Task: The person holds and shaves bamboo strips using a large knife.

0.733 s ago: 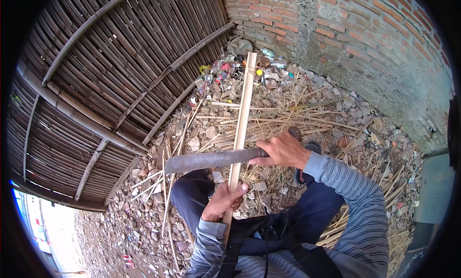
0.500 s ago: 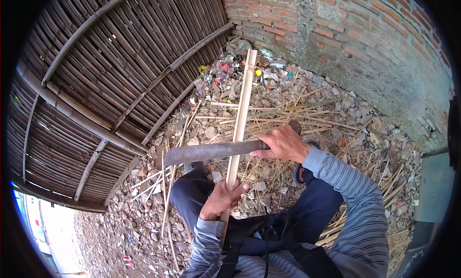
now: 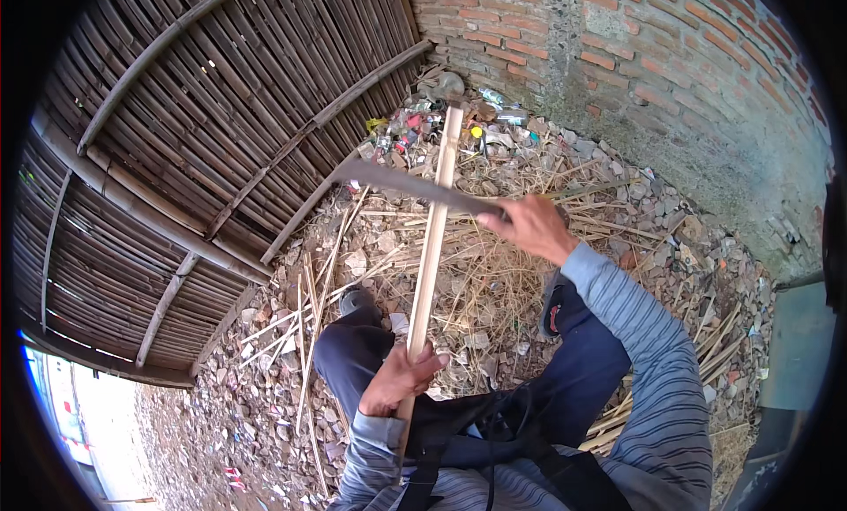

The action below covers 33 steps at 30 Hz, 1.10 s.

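Observation:
A long pale split bamboo strip [image 3: 430,264] runs away from my lap, its far end over the litter. Near its lower end, my left hand [image 3: 404,376] is closed around it, thumb to the right. Wrapped round a machete's handle is my right hand [image 3: 531,229], farther out and to the right of the strip. The dark machete [image 3: 410,184] points left, its blade crossing the strip in its upper half and slightly blurred. From this angle I cannot tell whether blade and strip touch. My thumb and fingers cover most of the handle.
Thin bamboo slivers [image 3: 388,233] and dry straw lie over the rubble between my feet. More strips [image 3: 719,343] lie at the right. A bamboo slat wall [image 3: 238,114] leans in from the left; a brick wall [image 3: 609,61] stands at the back. Colourful litter [image 3: 415,127] gathers in their corner.
The machete and my right hand have moved away from me along the strip, and the blade has tilted with its tip farther out. My left hand and the strip have shifted slightly left and nearer.

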### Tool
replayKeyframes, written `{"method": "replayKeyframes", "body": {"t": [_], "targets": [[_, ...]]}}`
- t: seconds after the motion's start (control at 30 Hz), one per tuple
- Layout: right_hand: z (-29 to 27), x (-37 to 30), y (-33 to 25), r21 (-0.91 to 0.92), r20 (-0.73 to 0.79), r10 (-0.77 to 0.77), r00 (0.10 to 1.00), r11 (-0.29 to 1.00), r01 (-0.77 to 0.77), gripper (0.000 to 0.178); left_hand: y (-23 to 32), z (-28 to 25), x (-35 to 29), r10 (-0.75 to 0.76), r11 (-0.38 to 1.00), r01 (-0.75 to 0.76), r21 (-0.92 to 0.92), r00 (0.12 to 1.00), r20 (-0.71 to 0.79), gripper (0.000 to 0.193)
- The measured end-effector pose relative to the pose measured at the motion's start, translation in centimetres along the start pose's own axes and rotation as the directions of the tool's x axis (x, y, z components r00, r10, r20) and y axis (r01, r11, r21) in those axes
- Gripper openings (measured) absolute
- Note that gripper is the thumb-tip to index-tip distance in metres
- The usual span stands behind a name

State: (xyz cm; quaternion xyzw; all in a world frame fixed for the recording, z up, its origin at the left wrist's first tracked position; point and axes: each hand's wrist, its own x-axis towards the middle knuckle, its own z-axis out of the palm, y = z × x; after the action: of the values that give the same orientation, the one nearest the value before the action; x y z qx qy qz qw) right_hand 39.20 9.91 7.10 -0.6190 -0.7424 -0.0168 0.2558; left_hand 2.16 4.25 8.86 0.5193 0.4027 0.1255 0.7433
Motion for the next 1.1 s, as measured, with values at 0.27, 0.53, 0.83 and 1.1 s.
{"method": "replayKeyframes", "body": {"t": [0.27, 0.53, 0.83, 1.1], "targets": [[-0.2, -1.9, -2.4, 0.025, 0.088, -0.086, 0.992, 0.996, 0.085, 0.079, -1.1, 0.3, 0.7, -0.013, 0.998, 0.014, 0.069, 1.0, -0.009, 0.046], [1.1, -1.2, -1.8, 0.065, 0.075, -0.085, 0.994, 0.995, 0.08, 0.077, -1.2, 0.7, 0.5, 0.034, 0.977, -0.011, 0.213, 0.994, -0.102, 0.048], [-0.5, -1.6, 1.3, 0.01, -0.001, 0.052, 0.999, 0.999, -0.052, 0.071, -3.8, 0.3, 0.7, 0.186, 0.855, -0.111, 0.506, 0.977, -0.102, 0.053], [1.3, -3.0, -6.0, 0.081, 0.107, -0.193, 0.975, 0.979, 0.185, 0.079, -7.5, 0.4, 4.5, 0.709, 0.26, -0.182, 0.948, 0.703, -0.059, 0.016]]}}
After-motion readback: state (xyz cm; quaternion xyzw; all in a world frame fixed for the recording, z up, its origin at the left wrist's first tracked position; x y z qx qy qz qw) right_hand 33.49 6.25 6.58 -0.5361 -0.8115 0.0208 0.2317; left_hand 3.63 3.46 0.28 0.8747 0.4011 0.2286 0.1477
